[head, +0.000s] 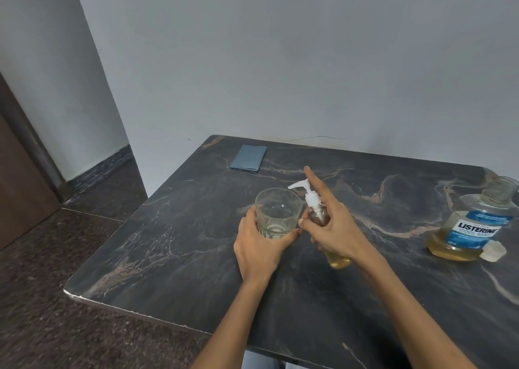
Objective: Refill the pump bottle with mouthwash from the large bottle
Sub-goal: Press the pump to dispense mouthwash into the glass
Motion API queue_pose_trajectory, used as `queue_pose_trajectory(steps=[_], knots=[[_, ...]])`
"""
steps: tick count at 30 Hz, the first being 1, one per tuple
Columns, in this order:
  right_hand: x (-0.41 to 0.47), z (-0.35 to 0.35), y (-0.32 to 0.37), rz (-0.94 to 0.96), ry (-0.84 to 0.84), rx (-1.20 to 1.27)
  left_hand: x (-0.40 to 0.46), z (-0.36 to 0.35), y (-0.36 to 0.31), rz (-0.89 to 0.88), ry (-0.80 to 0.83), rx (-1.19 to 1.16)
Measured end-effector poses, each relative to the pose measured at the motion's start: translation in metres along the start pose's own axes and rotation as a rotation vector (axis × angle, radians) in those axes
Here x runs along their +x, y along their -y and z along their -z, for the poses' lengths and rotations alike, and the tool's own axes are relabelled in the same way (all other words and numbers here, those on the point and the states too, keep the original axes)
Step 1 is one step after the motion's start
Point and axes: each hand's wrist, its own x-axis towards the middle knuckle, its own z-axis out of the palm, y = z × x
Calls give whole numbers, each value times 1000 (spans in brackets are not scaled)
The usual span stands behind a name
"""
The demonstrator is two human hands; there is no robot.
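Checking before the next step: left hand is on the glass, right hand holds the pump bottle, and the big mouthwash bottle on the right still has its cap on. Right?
Not quite. In the head view the big mouthwash bottle is open; its cap lies on the table beside it. The rest holds: left hand on the glass, right hand holding the pump bottle.

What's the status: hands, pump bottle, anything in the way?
Left hand grips glass. Right hand holds pump bottle, forefinger raised over pump. Large bottle uncapped, far right. Nothing in the way.
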Motion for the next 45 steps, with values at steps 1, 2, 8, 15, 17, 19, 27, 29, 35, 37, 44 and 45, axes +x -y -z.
queue_pose_trajectory(steps=[1, 2, 8, 15, 17, 19, 27, 29, 35, 37, 44, 45], knots=[[0, 0, 0, -3, -1, 3, 0, 0, 0, 0, 2, -1], [0, 0, 1, -4, -5, 4, 0, -1, 0, 1, 3, -3], [-2, -1, -2, 24, -13, -40, 1, -2, 1, -4, -5, 16], [-7, -7, -7, -8, -5, 10, 1, -2, 3, -9, -10, 39], [-7, -7, -7, -7, 6, 14, 2, -3, 4, -4, -7, 36], [-6, -7, -8, -3, 11, 17, 2, -3, 4, -2, -3, 34], [-5, -11, -7, 41, -52, 2, 2, -4, 6, -3, -12, 53], [-6, -11, -7, 48, -69, 13, 2, -4, 5, -2, -10, 46], [-6, -11, -11, 42, -79, 32, 1, -3, 4, -4, -12, 52], [-5, -12, -12, 77, -83, 16, 1, -3, 4, 5, -12, 53], [-5, -10, -10, 114, -50, -60, 0, -3, 3, 16, -13, 57], [-5, -10, -11, 115, -62, -60, 0, -4, 3, 20, -13, 56]])
